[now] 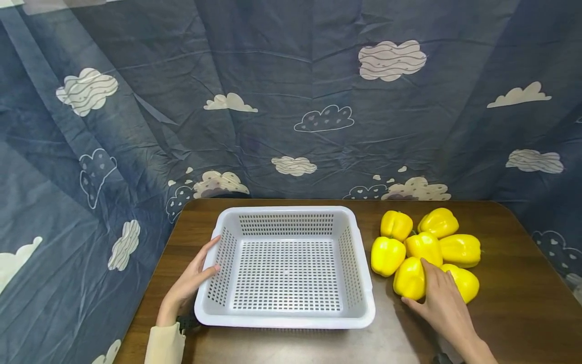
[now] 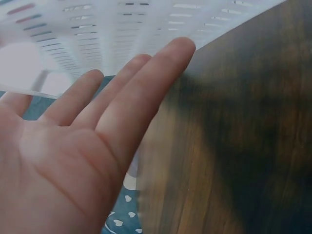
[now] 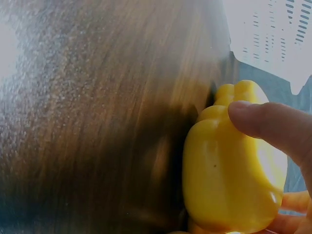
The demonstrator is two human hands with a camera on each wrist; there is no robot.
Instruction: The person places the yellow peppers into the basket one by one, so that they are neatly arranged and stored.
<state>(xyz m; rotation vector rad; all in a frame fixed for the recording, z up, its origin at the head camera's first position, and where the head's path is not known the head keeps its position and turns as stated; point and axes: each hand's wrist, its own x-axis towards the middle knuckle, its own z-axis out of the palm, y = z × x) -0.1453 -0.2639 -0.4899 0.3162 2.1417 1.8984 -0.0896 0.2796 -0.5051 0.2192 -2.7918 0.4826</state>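
Note:
A white perforated plastic basket (image 1: 286,323) stands on the table with nothing in it. My left hand (image 1: 188,285) holds its left side, thumb over the rim; in the left wrist view the fairly straight fingers (image 2: 131,92) lie along the outer wall. To the basket's right, my right hand (image 1: 443,303) grips a yellow bell pepper (image 1: 409,279) at the front of a cluster. In the right wrist view the thumb (image 3: 263,119) presses on this pepper (image 3: 229,170), and the other fingers are partly hidden behind it. Several more yellow bell peppers (image 1: 460,250) lie close around it.
The brown wooden table (image 1: 523,313) has its back edge against a dark blue curtain (image 1: 282,65) printed with clouds. The same cloth hangs on the left side too. A narrow strip of table separates the basket from the peppers.

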